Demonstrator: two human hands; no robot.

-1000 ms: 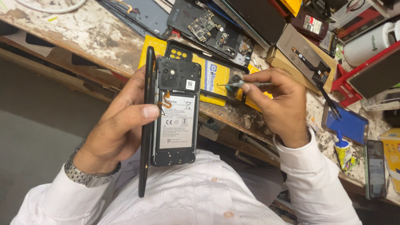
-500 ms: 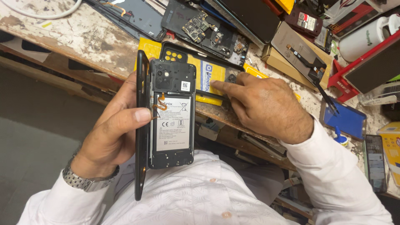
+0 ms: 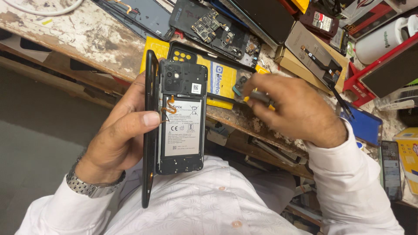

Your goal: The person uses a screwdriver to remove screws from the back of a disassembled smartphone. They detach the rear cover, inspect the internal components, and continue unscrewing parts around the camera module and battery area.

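Left hand grips the opened phone upright at centre, thumb across its battery; at 2 o'clock the right hand pinches a small grey tool above the counter

A worn, paint-stained wooden surface carries a yellow rectangular mat, a black opened phone body with bare circuit boards, a flat blue case and a white cylindrical bottle.
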